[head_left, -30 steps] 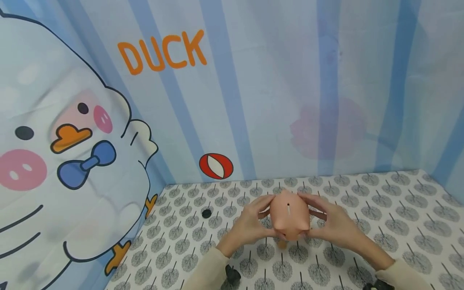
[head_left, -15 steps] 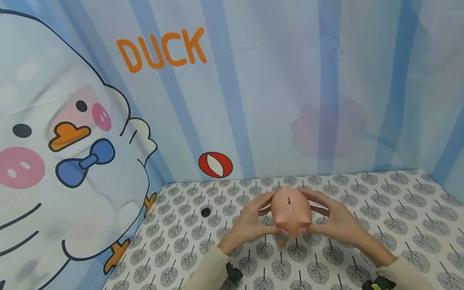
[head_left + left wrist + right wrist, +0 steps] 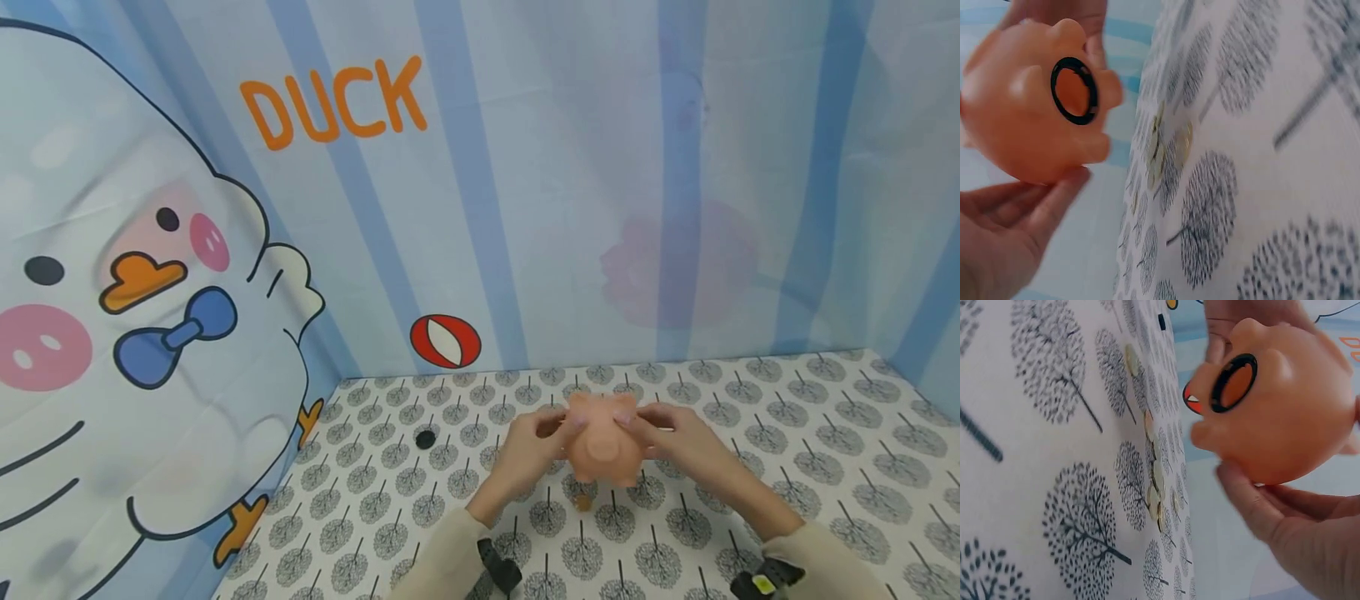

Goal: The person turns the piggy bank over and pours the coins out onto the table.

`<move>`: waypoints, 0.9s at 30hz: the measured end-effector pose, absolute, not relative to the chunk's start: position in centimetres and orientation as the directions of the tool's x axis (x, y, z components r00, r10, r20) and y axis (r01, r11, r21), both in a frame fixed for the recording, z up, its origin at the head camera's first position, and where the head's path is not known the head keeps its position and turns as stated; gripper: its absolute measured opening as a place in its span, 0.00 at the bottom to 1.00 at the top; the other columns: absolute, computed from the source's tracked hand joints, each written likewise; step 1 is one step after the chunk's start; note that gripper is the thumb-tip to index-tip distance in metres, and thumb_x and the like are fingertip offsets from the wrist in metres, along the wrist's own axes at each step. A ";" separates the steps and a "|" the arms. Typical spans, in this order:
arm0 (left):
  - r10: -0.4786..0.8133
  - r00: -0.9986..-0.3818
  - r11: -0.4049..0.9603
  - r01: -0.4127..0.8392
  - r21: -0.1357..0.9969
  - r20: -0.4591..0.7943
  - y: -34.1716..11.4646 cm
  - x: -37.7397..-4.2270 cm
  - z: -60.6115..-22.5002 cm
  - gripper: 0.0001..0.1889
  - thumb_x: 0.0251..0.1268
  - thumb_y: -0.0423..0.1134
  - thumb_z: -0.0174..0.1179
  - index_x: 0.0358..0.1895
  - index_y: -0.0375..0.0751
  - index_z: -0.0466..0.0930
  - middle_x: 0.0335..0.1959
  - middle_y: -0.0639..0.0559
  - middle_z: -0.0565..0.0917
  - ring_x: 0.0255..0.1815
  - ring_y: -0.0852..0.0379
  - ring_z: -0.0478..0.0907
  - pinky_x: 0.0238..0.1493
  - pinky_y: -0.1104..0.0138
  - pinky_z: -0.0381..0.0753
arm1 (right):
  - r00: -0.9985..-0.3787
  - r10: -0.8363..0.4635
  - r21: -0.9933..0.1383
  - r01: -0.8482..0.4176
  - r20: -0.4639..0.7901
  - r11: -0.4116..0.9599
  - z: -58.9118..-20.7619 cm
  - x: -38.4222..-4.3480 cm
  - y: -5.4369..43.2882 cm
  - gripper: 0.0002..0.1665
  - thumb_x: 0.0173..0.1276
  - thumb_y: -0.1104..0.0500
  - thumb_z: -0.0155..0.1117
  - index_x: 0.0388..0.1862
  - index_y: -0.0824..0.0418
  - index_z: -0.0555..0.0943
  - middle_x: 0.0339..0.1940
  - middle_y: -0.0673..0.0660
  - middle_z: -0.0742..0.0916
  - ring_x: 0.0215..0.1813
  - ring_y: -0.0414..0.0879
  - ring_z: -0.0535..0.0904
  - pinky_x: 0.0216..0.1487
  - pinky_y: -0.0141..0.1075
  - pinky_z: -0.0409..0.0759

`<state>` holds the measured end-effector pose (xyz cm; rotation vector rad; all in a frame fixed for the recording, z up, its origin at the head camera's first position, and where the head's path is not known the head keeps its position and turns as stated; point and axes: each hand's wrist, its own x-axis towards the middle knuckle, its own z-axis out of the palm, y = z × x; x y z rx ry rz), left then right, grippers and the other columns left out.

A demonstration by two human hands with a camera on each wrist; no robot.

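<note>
A peach-coloured piggy bank (image 3: pixel 603 454) is held above the table, snout toward the head camera. My left hand (image 3: pixel 528 454) grips its left side and my right hand (image 3: pixel 686 446) grips the opposite side, thumbs near the ears. In the left wrist view, the bank's belly shows a round hole (image 3: pixel 1074 90) with a black rim, turned toward the tabletop. Several gold and silvery coins (image 3: pixel 1155 481) lie on the cloth below it. From the head view, a small gold coin (image 3: pixel 584 502) shows just beneath the bank. The coin slot is hidden.
A small round black plug (image 3: pixel 425 439) lies on the tree-patterned tablecloth (image 3: pixel 375 517) to the left. Behind the table hangs a striped blue curtain (image 3: pixel 570 208) with a cartoon duck (image 3: pixel 247 450). Black camera straps (image 3: pixel 501 571) sit at both wrists.
Both hands have rotated the piggy bank: its back and coin slot faced up earlier, and now its snout and face point toward the head camera. The black plug stays put.
</note>
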<state>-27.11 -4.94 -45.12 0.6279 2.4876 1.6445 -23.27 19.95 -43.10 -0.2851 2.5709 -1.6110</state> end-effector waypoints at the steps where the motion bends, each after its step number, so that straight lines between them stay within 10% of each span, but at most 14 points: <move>1: 0.379 -0.918 0.329 0.250 0.911 0.115 -4.8 -27.2 -45.1 0.31 0.73 0.68 0.58 0.63 0.49 0.86 0.52 0.49 0.92 0.44 0.58 0.91 0.51 0.66 0.91 | -0.979 -0.204 -0.902 -0.073 -0.016 0.425 -43.1 -23.4 19.9 0.41 0.81 0.36 0.56 0.71 0.70 0.75 0.61 0.66 0.88 0.57 0.54 0.89 0.62 0.53 0.88; 12: 0.399 -0.917 0.271 0.141 0.952 0.023 -4.4 -27.3 -45.3 0.34 0.73 0.68 0.59 0.57 0.39 0.88 0.42 0.45 0.93 0.31 0.54 0.92 0.40 0.64 0.93 | -0.961 -0.250 -0.938 0.024 -0.116 0.346 -43.8 -23.8 20.1 0.44 0.83 0.36 0.51 0.71 0.76 0.73 0.51 0.61 0.91 0.48 0.47 0.90 0.55 0.41 0.91; 27: 0.386 -0.916 0.347 0.253 0.903 0.108 -4.9 -27.0 -44.6 0.28 0.64 0.60 0.73 0.64 0.54 0.85 0.57 0.52 0.90 0.53 0.58 0.89 0.42 0.69 0.91 | -0.966 -0.259 -0.904 -0.120 0.011 0.409 -43.4 -23.0 20.5 0.43 0.79 0.40 0.61 0.81 0.65 0.66 0.76 0.71 0.76 0.72 0.69 0.78 0.68 0.60 0.83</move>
